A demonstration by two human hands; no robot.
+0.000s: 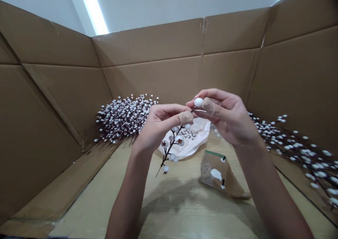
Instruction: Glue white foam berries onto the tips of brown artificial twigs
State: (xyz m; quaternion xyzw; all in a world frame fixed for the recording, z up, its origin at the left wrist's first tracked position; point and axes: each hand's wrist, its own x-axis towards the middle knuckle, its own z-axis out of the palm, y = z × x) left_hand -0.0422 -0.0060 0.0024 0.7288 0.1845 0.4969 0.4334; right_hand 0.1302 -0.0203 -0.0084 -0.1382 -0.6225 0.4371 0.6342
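While the left hand point(158, 124) pinches a dark twig point(171, 145) above the pale table point(174, 214) in the head view, the right hand point(231, 115) holds a white berry point(198, 102) at the twig's upper end. Cardboard walls point(153, 78) surround the table under a bright light strip point(92, 8), with berry branches point(126, 117) piled at both sides and a white bag point(202, 136) between.

Head camera looks forward and down, apparently close above the table point(97, 193).
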